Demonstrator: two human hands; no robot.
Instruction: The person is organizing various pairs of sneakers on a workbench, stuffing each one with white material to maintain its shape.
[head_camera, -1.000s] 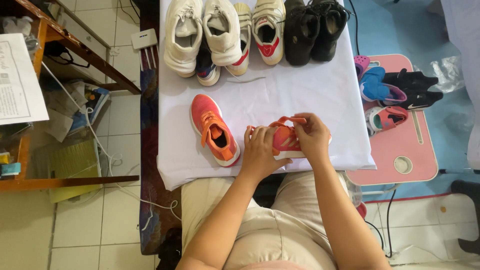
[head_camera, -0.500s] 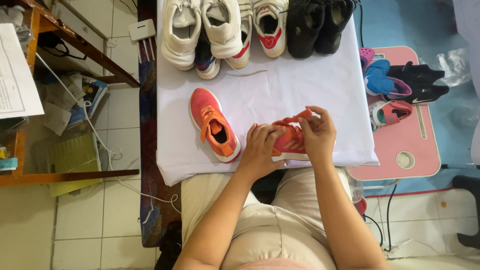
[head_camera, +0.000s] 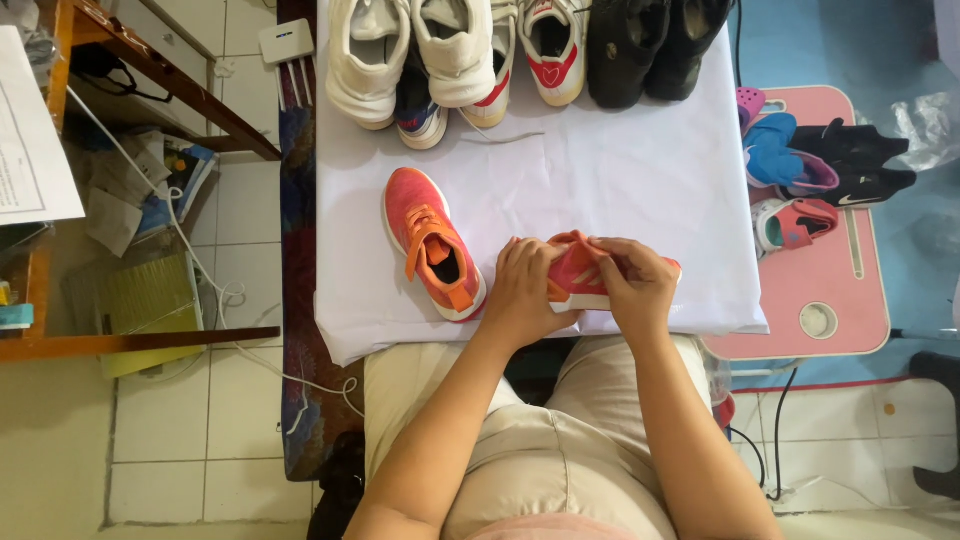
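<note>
Near the lower middle of the frame, on the white cloth-covered worktop (head_camera: 620, 180): a small orange-pink fabric sneaker with a white sole (head_camera: 583, 275), gripped between both hands. Long axis running left to right across the picture, roughly parallel to the worktop's near edge; one end poking out past the right hand toward the right side of the frame, though heel or toe cannot be told. Left hand (head_camera: 525, 290) wrapped around the shoe's left end, fingers curled over the top. Right hand (head_camera: 632, 283) closed over the shoe's upper middle, fingertips pinched at the top of it.

Just left of the left hand, apart from it: the matching orange-pink sneaker with an orange strap (head_camera: 432, 243), lying flat, opening up, long axis slanting from upper left to lower right, rounded toe toward the upper left.

Along the top edge of the frame, a row of larger shoes: pale cream sneakers (head_camera: 400, 50), a white sneaker with red trim (head_camera: 553, 45), a pair of black shoes (head_camera: 655, 45).

At the right, a pink plastic side table (head_camera: 830, 300) carrying a blue shoe (head_camera: 775, 150), a black sneaker (head_camera: 860, 165) and a small pink-and-teal shoe (head_camera: 795, 222).

At the left, a wooden frame (head_camera: 130, 340) over a tiled floor (head_camera: 170, 440), with cables.
</note>
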